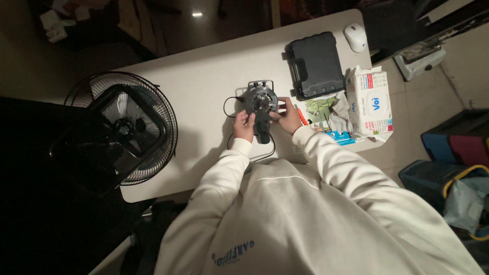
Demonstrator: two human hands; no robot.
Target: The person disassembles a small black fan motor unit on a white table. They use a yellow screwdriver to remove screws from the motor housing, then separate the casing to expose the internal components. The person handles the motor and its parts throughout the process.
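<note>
Gripped from both sides near bench [204, 81] centre: small round fan unit [260, 104], left hand [244, 126] closed on its seven o'clock edge, right hand [288, 116] closed on its four o'clock edge. Thin black cable [229, 109] looping out at nine o'clock; likely to snag or tug if turned carelessly. Black tool case [314, 63] close at one o'clock, white tissue box [369, 102] at three o'clock, crowding the right side. Big floor fan [122, 127] well off at nine o'clock. White mouse [355, 36] far at one o'clock.
</note>
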